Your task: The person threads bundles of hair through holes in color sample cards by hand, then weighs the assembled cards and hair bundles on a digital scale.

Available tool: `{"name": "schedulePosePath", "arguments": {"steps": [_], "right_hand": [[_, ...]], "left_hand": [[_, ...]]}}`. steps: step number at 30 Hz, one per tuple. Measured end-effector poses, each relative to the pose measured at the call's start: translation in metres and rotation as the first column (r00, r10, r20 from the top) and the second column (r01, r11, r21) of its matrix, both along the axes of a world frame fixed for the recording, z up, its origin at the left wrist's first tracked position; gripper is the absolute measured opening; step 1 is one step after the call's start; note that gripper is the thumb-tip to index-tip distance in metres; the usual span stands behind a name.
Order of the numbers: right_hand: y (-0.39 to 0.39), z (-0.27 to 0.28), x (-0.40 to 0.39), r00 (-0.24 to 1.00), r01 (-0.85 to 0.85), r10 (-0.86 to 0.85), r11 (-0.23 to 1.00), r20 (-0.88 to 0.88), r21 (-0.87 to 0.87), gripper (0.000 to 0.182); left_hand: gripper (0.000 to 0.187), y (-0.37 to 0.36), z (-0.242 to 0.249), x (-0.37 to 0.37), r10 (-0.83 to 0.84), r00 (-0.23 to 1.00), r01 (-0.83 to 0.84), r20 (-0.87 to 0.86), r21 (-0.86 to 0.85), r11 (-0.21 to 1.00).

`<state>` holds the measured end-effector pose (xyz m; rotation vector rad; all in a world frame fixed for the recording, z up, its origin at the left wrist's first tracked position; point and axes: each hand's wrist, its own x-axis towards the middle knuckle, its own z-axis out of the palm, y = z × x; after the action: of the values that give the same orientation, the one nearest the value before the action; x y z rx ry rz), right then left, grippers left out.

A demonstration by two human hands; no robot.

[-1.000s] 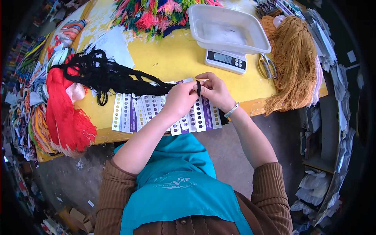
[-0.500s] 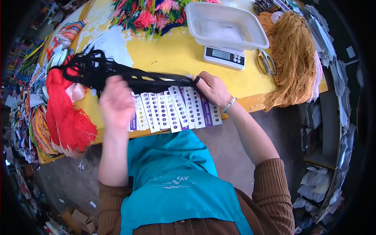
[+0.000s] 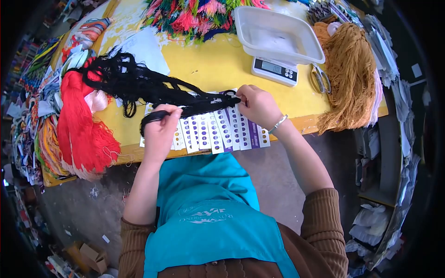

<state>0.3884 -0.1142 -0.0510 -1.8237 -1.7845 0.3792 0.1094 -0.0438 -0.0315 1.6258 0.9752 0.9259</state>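
on the scale (image 3: 274, 70), a white tray (image 3: 277, 34) sits, contents unclear.

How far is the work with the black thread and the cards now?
Done: a row of cards lies fanned at the table edge; whether they are threaded is unclear. In hand: the right hand pinches one end of the black thread, and the left hand grips a strand further along. Left: most of the black thread is still loose and tangled.
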Motion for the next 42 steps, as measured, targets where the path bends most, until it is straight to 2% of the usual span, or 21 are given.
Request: {"name": "schedulePosePath", "arguments": {"steps": [1, 4, 5, 8, 11, 12, 15, 18, 21, 22, 26, 31, 32, 33, 34, 35, 37, 38, 40, 41, 42], "right_hand": [[0.002, -0.002, -0.001, 0.993, -0.03, 0.025, 0.999, 0.115, 0.042, 0.018], [0.006, -0.004, -0.001, 0.995, -0.051, 0.051, 0.999, 0.08, 0.004, 0.015], [0.006, -0.007, -0.001, 0.995, -0.055, 0.055, 0.998, 0.079, 0.003, 0.015], [0.0, -0.018, 0.008, 0.987, -0.044, 0.053, 0.997, -0.151, 0.06, 0.012], [-0.004, -0.028, 0.014, 0.771, 0.0, -0.034, 0.999, -0.636, -0.053, 0.011], [-0.004, -0.029, 0.014, 0.769, -0.001, -0.035, 0.998, -0.638, -0.056, 0.011], [-0.006, -0.026, 0.015, 0.81, 0.053, -0.086, 0.996, -0.58, -0.074, 0.012], [-0.003, -0.013, 0.002, 0.978, 0.064, -0.072, 0.997, -0.196, -0.047, 0.017], [-0.001, -0.007, -0.001, 0.991, 0.079, -0.082, 0.996, -0.103, -0.033, 0.022], [-0.002, -0.005, -0.004, 0.998, 0.059, -0.059, 0.998, 0.01, -0.02, 0.027], [0.0, -0.003, -0.009, 0.996, 0.08, -0.079, 0.996, 0.031, -0.03, 0.031], [-0.002, -0.006, -0.01, 0.997, 0.081, -0.082, 0.996, 0.013, 0.034, 0.034], [-0.003, -0.006, -0.009, 0.996, 0.085, -0.086, 0.996, 0.017, 0.033, 0.035], [-0.003, -0.005, -0.01, 0.996, 0.089, -0.09, 0.995, 0.018, 0.036, 0.035], [-0.003, -0.005, -0.012, 0.995, 0.1, -0.1, 0.994, -0.003, 0.033, 0.037], [-0.004, -0.005, -0.013, 0.993, 0.114, -0.113, 0.993, -0.025, 0.029, 0.038], [-0.005, -0.007, -0.012, 0.991, 0.127, -0.125, 0.991, -0.05, 0.04, 0.041], [-0.005, -0.008, -0.013, 0.99, 0.123, -0.12, 0.991, -0.073, 0.051, 0.043], [-0.007, -0.007, -0.013, 0.986, 0.137, -0.131, 0.989, -0.102, 0.053, 0.045], [-0.007, -0.006, -0.013, 0.982, 0.147, -0.138, 0.988, -0.129, 0.056, 0.048], [-0.007, -0.006, -0.012, 0.982, 0.147, -0.139, 0.987, -0.129, 0.058, 0.048]], "left_hand": [[0.008, -0.001, 0.0, 0.004, -0.011, 0.999, 0.012, -0.044, 0.023, 1.0], [0.013, 0.001, 0.008, 0.006, -0.04, 0.997, 0.043, -0.06, 0.053, 0.998], [0.018, 0.002, 0.016, 0.004, 0.006, 0.999, -0.009, -0.054, -0.052, 0.999], [0.038, 0.017, 0.014, -0.014, 0.099, 0.993, -0.081, 0.06, -0.246, 0.966], [0.043, 0.034, 0.014, -0.037, 0.216, 0.957, -0.108, 0.195, -0.449, 0.887], [0.041, 0.04, 0.016, -0.042, 0.263, 0.929, -0.101, 0.259, -0.506, 0.857], [0.038, 0.061, 0.01, -0.08, 0.4, 0.84, -0.038, 0.366, -0.696, 0.717], [0.039, 0.071, 0.016, -0.113, 0.484, 0.795, -0.008, 0.365, -0.792, 0.611], [0.041, 0.092, 0.016, -0.169, 0.449, 0.689, 0.15, 0.569, -0.718, 0.68], [0.041, 0.093, 0.027, -0.176, 0.468, 0.715, 0.099, 0.52, -0.738, 0.668], [0.042, 0.099, 0.05, -0.168, 0.514, 0.759, -0.028, 0.4, -0.769, 0.639], [0.026, 0.157, 0.056, -0.156, 0.398, 0.825, 0.033, 0.4, -0.738, 0.674], [0.028, 0.161, 0.051, -0.153, 0.387, 0.871, -0.068, 0.302, -0.706, 0.705], [0.032, 0.165, 0.051, -0.153, 0.22, 0.975, -0.168, 0.015, -0.594, 0.787], [0.037, 0.165, 0.053, -0.146, 0.074, 0.951, -0.21, -0.302, -0.447, 0.87], [0.044, 0.159, 0.053, -0.125, 0.15, 0.76, -0.334, -0.632, -0.183, 0.925], [0.044, 0.134, 0.066, -0.101, 0.137, 0.499, 0.023, -0.856, 0.171, 0.985], [0.04, 0.134, 0.064, -0.085, 0.204, 0.259, 0.162, -0.944, 0.251, 0.954], [0.025, 0.095, 0.059, -0.033, 0.047, 0.735, 0.144, -0.676, 0.224, 0.964], [0.019, 0.08, 0.045, -0.005, -0.051, 0.871, 0.276, -0.488, 0.401, 0.874], [0.028, 0.065, 0.04, 0.019, -0.229, 0.843, 0.446, -0.486, 0.396, 0.803]]}}
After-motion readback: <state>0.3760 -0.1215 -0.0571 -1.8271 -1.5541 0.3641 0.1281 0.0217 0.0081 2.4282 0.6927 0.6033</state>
